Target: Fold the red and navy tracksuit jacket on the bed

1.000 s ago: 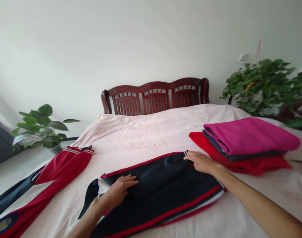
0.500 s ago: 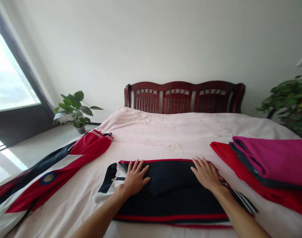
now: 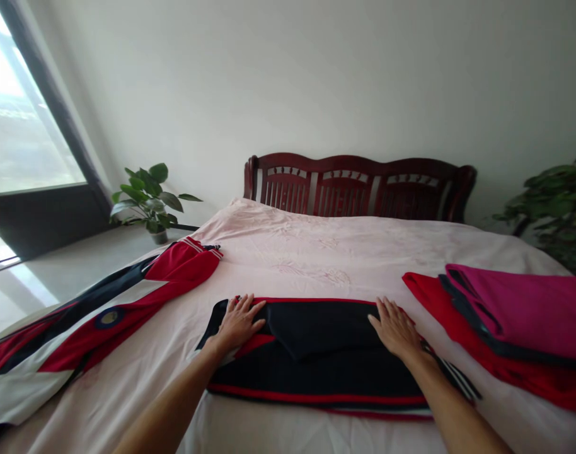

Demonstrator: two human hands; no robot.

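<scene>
Both hands lie flat, palms down and fingers spread, gripping nothing: the left hand (image 3: 239,321) presses the left end of the folded navy garment (image 3: 326,359), and the right hand (image 3: 396,328) presses its right end. That garment, edged in red with white stripes at its right end, lies across the near middle of the pink bed (image 3: 316,252), between a red, navy and white jacket (image 3: 103,309) spread out to the left and a pile (image 3: 515,315) of folded magenta and red cloth to the right. Beyond stand a dark wooden headboard (image 3: 358,186) and a plant (image 3: 149,195) by the window.
</scene>
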